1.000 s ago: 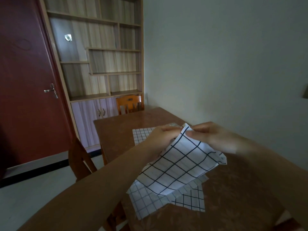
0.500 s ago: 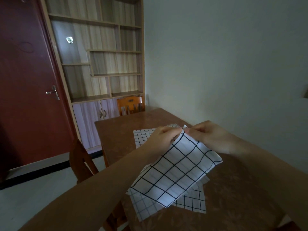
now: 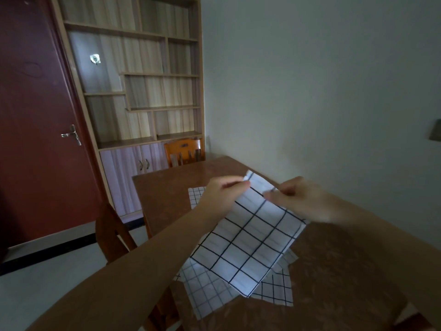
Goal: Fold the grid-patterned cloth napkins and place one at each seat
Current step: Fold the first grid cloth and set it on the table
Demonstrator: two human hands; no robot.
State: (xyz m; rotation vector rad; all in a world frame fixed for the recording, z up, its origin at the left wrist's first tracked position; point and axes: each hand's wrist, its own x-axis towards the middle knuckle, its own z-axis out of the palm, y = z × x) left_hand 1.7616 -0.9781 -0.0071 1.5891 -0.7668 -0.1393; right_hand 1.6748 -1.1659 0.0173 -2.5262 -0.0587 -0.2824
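Above the brown table (image 3: 167, 199) I hold a white napkin with a wide black grid (image 3: 250, 240), folded and hanging at a slant. My left hand (image 3: 222, 194) pinches its upper left edge and my right hand (image 3: 296, 199) pinches the upper right edge, a short gap between them. Under it, on the table, lie more grid napkins (image 3: 210, 290), one with a finer grid and one with a bold grid at the right (image 3: 276, 290). Another fine-grid napkin (image 3: 195, 197) lies flat farther back, partly hidden by my left hand.
An orange wooden chair (image 3: 185, 151) stands at the table's far end and a darker chair (image 3: 112, 232) at its left side. A shelf cabinet (image 3: 143, 91) and a red door (image 3: 35, 115) fill the left; a plain wall runs along the right.
Both hands have lifted the held napkin a little higher and drawn slightly apart along its top edge. The napkins on the table have not moved.
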